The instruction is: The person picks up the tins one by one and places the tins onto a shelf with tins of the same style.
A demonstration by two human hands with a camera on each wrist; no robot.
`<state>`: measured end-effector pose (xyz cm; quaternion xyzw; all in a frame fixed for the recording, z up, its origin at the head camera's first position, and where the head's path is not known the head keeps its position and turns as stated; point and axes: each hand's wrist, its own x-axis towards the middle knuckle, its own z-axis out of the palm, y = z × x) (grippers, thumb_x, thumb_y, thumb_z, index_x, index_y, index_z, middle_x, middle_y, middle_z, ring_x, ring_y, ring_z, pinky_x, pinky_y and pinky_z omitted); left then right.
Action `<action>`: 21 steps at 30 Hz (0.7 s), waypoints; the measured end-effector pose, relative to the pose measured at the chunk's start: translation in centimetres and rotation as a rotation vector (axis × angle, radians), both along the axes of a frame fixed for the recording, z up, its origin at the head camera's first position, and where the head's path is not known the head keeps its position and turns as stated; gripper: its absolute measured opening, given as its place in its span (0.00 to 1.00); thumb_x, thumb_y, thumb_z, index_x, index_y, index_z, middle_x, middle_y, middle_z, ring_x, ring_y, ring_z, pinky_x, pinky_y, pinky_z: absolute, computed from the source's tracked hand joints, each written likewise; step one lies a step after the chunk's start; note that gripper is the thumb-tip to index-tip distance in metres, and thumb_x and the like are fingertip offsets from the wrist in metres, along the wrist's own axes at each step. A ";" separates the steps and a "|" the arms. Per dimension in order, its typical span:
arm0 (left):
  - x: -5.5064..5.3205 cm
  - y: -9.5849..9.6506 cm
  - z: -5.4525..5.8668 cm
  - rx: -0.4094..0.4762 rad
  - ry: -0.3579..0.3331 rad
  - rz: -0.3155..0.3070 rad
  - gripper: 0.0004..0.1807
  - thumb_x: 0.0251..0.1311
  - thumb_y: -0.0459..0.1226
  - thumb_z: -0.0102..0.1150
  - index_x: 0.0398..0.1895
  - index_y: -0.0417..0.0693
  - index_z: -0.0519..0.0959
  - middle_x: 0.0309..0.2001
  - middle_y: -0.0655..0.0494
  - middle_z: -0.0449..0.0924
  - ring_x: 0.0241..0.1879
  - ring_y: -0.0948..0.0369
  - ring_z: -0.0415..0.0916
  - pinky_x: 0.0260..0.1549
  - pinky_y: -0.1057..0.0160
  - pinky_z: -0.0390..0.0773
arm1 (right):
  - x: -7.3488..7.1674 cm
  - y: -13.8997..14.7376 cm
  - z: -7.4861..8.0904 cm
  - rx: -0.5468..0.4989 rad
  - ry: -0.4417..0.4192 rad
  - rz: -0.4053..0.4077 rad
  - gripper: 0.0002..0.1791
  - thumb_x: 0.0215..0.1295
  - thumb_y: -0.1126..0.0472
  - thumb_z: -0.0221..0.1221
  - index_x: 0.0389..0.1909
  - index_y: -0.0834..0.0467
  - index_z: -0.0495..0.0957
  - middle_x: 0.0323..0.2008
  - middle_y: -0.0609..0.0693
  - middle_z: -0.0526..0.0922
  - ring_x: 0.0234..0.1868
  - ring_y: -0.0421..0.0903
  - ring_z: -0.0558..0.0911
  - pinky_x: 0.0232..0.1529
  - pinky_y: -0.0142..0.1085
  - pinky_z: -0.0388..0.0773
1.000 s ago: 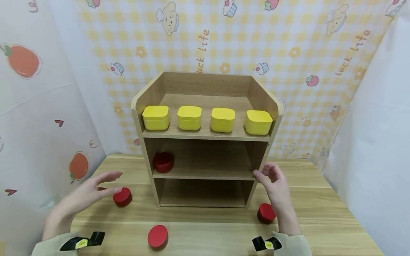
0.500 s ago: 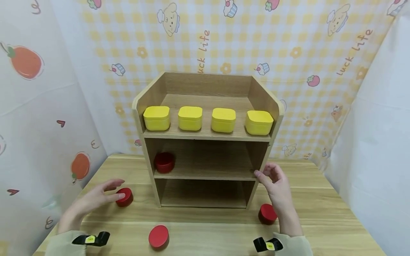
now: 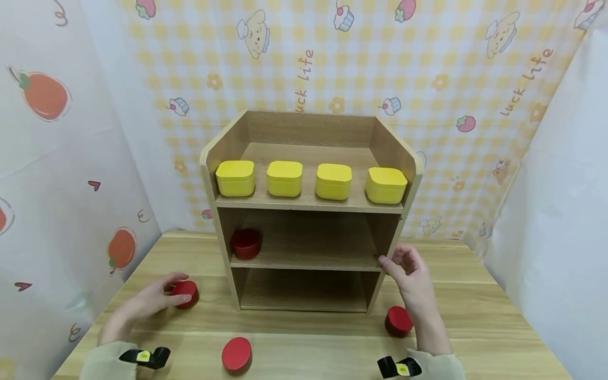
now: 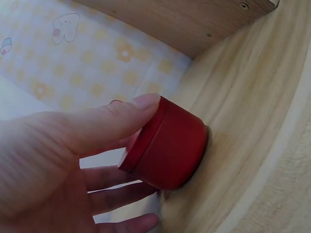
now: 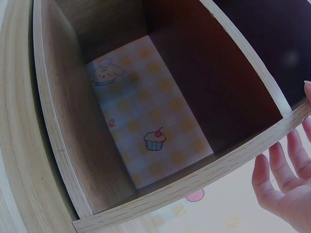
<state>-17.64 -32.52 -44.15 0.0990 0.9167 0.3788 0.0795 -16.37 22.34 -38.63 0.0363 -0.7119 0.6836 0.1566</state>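
- The left hand [image 3: 154, 300] is at a red tin [image 3: 187, 291], on the left part of the tabletop [image 3: 304, 335]. The thumb is on the near side of the lid and the other fingers are at the far side, so the tin is pinched between them.
- In the left wrist view, this tin stands with its base on the tabletop, and the thumb tip lies on the rim of its lid.
- The right hand [image 3: 412, 279] holds the right wall of the wooden shelf [image 3: 311, 132]. The thumb is at the front edge, near the middle board, and the other fingers are bent at the outer side.
- On the top level of the shelf, four yellow boxes [image 3: 284, 179] stand in one row, apart from each other.
- On the middle level, a dark red tin [image 3: 246, 244] stands near the left wall.
- A front tin [image 3: 236, 354] is on the tabletop, before the shelf and left of its middle.
- A right tin [image 3: 399, 321] is on the tabletop, just beside the right forearm.
- Behind the shelf hangs a yellow checked cloth [image 3: 361, 74].
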 end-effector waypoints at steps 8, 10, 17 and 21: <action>-0.1 0.1 -0.5 0.004 -0.033 -0.010 0.39 0.58 0.43 0.68 0.66 0.29 0.64 0.57 0.36 0.72 0.53 0.46 0.70 0.46 0.54 0.73 | 0.0 0.0 -0.2 -0.007 0.010 0.005 0.15 0.63 0.66 0.65 0.46 0.62 0.70 0.37 0.47 0.72 0.45 0.45 0.72 0.44 0.31 0.73; 0.0 0.1 -0.6 0.013 -0.054 -0.014 0.40 0.57 0.42 0.69 0.66 0.29 0.63 0.57 0.36 0.71 0.52 0.46 0.70 0.45 0.54 0.74 | 0.0 -0.1 -0.3 -0.008 0.006 0.005 0.15 0.63 0.66 0.65 0.46 0.61 0.70 0.37 0.47 0.72 0.45 0.45 0.72 0.44 0.31 0.72; -0.1 0.3 -1.1 0.031 -0.046 -0.008 0.41 0.54 0.40 0.71 0.65 0.29 0.63 0.56 0.37 0.71 0.51 0.47 0.71 0.44 0.56 0.75 | 0.0 -0.1 -0.2 -0.023 0.004 0.008 0.15 0.63 0.66 0.65 0.46 0.62 0.70 0.37 0.47 0.72 0.46 0.45 0.72 0.43 0.30 0.74; -0.1 0.4 -1.2 0.012 -0.041 0.009 0.40 0.55 0.41 0.71 0.65 0.31 0.64 0.55 0.39 0.72 0.50 0.49 0.71 0.44 0.56 0.75 | 0.0 -0.1 -0.1 -0.015 0.011 0.010 0.15 0.64 0.66 0.64 0.46 0.62 0.70 0.36 0.47 0.71 0.46 0.45 0.72 0.43 0.30 0.75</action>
